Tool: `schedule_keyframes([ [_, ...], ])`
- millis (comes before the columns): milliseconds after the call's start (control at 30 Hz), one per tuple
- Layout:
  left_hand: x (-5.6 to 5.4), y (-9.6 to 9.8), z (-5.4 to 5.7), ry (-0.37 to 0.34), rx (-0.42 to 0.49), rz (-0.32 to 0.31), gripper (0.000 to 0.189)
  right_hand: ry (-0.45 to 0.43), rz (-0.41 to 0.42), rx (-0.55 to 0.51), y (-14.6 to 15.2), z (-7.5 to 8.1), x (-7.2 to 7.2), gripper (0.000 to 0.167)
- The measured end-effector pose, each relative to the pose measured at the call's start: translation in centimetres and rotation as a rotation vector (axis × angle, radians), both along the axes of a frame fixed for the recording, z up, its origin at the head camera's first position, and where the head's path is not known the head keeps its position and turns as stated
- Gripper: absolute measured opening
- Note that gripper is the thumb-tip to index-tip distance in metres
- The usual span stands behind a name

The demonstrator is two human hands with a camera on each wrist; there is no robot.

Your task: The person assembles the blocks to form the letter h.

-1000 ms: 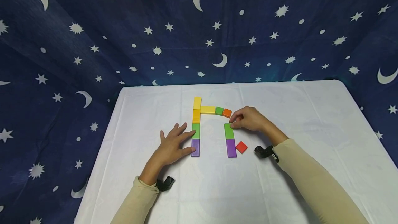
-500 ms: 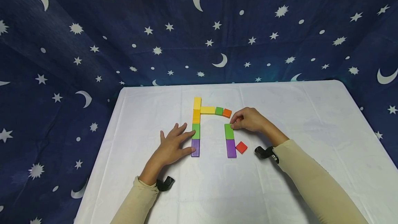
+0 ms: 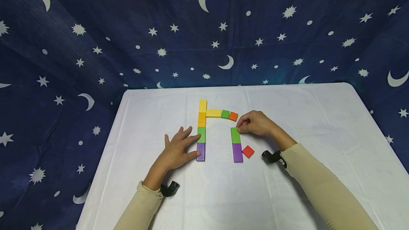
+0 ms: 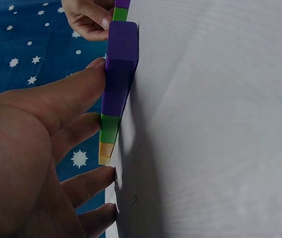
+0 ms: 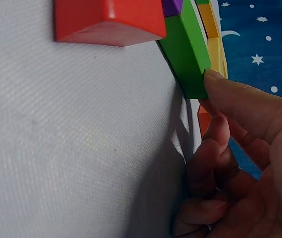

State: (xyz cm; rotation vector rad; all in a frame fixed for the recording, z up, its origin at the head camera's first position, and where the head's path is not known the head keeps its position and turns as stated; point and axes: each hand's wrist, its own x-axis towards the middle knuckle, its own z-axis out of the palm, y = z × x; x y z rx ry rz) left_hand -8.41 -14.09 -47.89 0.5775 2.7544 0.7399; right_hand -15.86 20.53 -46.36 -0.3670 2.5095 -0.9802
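My left hand (image 3: 175, 152) spreads its fingers from the left. Its thumb rests on a purple block (image 3: 200, 148) and its index finger on the green block (image 3: 202, 132) above. Two yellow blocks (image 3: 202, 111) continue that column upward. From its top, a yellow block (image 3: 213, 113), a small green cube (image 3: 225, 114) and an orange cube (image 3: 233, 116) run right. With thumb and index finger my right hand (image 3: 255, 121) pinches the upper corner of another green block (image 3: 235, 136). Below that block, end to end, lies a second purple block (image 3: 238, 153).
A red cube (image 3: 248, 151) lies turned, its corner at the right purple block. A white cloth covers the table (image 3: 287, 201). Behind it hangs a dark blue curtain (image 3: 179, 10) with moons and stars. Each wrist wears a black camera (image 3: 170, 189).
The right green and purple blocks have shifted very slightly toward the person, along with my right hand. My left hand keeps its place.
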Motion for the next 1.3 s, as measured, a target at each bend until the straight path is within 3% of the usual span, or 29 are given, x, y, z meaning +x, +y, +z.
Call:
schedule_keyframes([
  [433, 0.0, 0.1, 0.2, -0.014, -0.013, -0.001, 0.065, 0.004, 0.014, -0.019, 1.1, 0.3, 0.5, 0.011],
  [800, 0.0, 0.0, 0.1, -0.011, -0.007, -0.001, 0.065, -0.124, 0.226, -0.046, 2.8, 0.6, 2.2, 0.018],
  [1167, 0.0, 0.1, 0.1, -0.018, -0.007, 0.001, 0.065, -0.082, 0.318, -0.023, 3.0, 0.4, 3.4, 0.023],
  [1300, 0.0, 0.1, 0.2, -0.016, -0.007, 0.000, 0.065, -0.055, 0.309, -0.025, 3.3, 0.5, 3.5, 0.023],
])
